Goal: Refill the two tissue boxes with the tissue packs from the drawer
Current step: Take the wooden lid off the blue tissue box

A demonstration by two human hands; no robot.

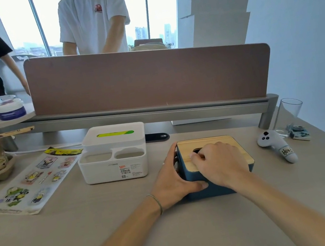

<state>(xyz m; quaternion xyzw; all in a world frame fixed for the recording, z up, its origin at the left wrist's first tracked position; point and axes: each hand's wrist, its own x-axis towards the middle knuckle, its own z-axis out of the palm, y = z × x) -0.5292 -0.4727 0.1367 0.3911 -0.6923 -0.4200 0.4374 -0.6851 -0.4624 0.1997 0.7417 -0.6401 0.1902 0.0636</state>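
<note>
A grey-beige counter (130,223) runs up to a brown divider screen (150,78), with windows and two standing people beyond it. Two tissue boxes stand on the counter side by side, a little apart: a white box (113,162) with two open front compartments and a closed lid, green showing through its slot, and a dark blue box (206,190) capped by a pale wooden lid (222,141). The left hand (174,176) grips the blue box's left side, thumb along the near wall, fingers (173,153) wrapped round its far corner. The right hand (215,163) rests on the lid with curled fingers at its dark slot, seemingly hooked in to lift it, though the grip itself is hidden. The green in the white box's slot may be a pack already loaded; that is a guess. The blue box looks unopened, so it seems the second to be filled. No drawer or loose tissue pack is in view.
</note>
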